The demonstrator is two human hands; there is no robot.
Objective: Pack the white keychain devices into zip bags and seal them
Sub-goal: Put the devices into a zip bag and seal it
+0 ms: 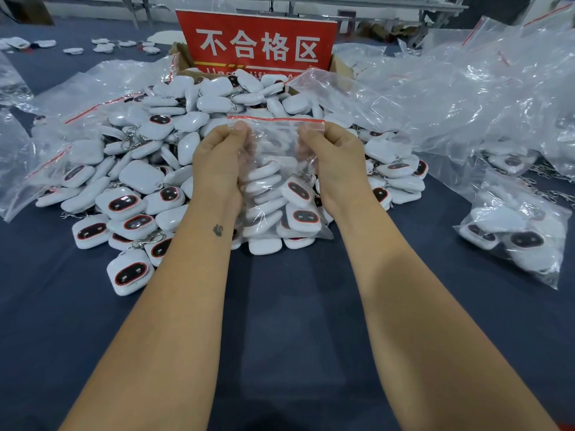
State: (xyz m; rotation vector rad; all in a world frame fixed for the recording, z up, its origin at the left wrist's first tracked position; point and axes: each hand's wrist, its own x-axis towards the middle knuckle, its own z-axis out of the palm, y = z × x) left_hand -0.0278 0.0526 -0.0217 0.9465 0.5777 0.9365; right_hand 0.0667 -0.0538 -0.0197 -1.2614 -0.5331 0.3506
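I hold a clear zip bag (277,144) with a red strip along its top upright over the table. My left hand (217,157) pinches its upper left corner and my right hand (336,160) pinches its upper right corner. Several white keychain devices (298,206) with dark oval faces fill the bag's lower half. Behind and around it lies a large loose pile of the same white devices (137,181).
A red sign (258,42) stands in a cardboard box behind the pile. Heaps of empty clear zip bags (466,88) cover the right side. A filled bag (516,234) lies at right. More bags (37,144) sit at left on the dark blue table (280,306).
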